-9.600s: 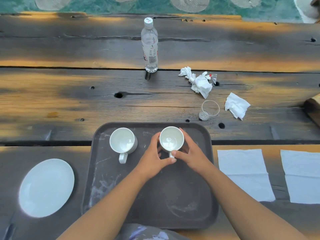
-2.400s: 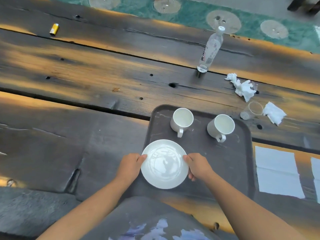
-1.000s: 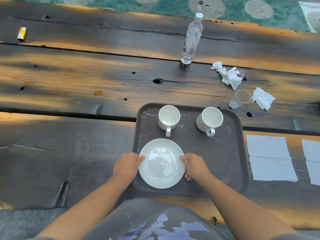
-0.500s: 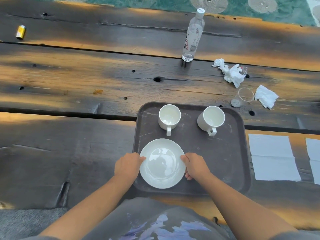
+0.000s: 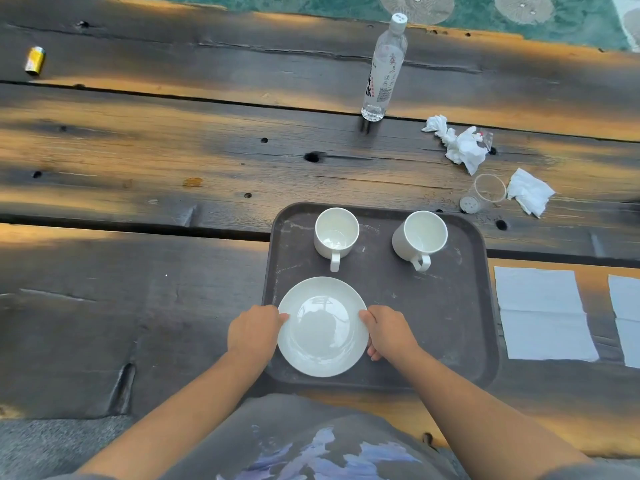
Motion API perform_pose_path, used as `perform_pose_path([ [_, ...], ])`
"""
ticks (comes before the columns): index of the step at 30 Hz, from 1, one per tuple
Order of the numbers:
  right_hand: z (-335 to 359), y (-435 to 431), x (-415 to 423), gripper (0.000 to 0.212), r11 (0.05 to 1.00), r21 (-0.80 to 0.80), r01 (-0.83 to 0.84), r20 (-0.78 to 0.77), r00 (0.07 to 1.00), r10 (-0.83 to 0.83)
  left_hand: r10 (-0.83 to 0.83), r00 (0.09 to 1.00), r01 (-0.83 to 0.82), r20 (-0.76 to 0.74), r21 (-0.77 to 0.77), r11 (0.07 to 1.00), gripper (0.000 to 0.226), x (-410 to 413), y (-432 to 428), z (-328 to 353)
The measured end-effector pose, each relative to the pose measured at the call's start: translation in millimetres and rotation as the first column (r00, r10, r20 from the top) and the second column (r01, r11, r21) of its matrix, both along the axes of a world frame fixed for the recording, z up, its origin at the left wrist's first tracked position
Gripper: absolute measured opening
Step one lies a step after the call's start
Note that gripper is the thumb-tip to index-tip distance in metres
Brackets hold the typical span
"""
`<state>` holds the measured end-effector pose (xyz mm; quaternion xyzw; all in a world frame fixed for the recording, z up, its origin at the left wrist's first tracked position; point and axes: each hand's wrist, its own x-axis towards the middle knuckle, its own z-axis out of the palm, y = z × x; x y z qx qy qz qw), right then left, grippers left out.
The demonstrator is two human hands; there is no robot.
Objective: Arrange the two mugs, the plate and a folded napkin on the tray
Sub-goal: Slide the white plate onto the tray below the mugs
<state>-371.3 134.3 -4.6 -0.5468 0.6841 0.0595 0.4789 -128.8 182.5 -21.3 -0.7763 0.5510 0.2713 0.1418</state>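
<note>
Okay, plate [image 5: 322, 327] has moved from left of the tray [image 5: 450, 323] onto its near-left part; I see left hand [image 5: 254, 332] and right hand [image 5: 388, 332] still pinching the rim. Left mug [image 5: 336, 233], right mug [image 5: 419, 237] at tray's far edge. Napkin [image 5: 543, 315] lies flat right of tray, so I reckon folding comes next.

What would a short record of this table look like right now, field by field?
tray: dark, on the wooden table
mugs: left mug and right mug, white, upright, at the tray's far side
plate: white, at the tray's near left
left hand: holds the plate's left rim
right hand: holds the plate's right rim
napkin: flat on the table, right of the tray
bottle: upright, beyond the tray
</note>
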Motion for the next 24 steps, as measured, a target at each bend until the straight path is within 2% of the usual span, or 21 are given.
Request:
perform_pose_path([
  [7,-2,1,0,0.033,1.0,-0.005,0.003,-0.006,1.0,-0.003,0.017,1.0,-0.017,-0.003,-0.002,1.0,0.048,0,-1,1],
  [13,-2,4,-3,0.039,0.994,0.003,0.109,0.012,0.994,-0.109,0.07,0.996,-0.069,-0.046,0.018,0.997,0.041,2,-5,5],
  [19,0,15,-2,0.04,0.998,-0.036,0.049,-0.034,0.998,-0.051,0.082,0.994,-0.083,-0.073,-0.005,0.997,0.045,1,2,11],
  [24,6,22,-5,0.03,0.996,-0.086,-0.023,-0.118,0.993,0.013,0.013,0.997,-0.015,-0.075,-0.018,1.0,0.038,-2,11,16],
])
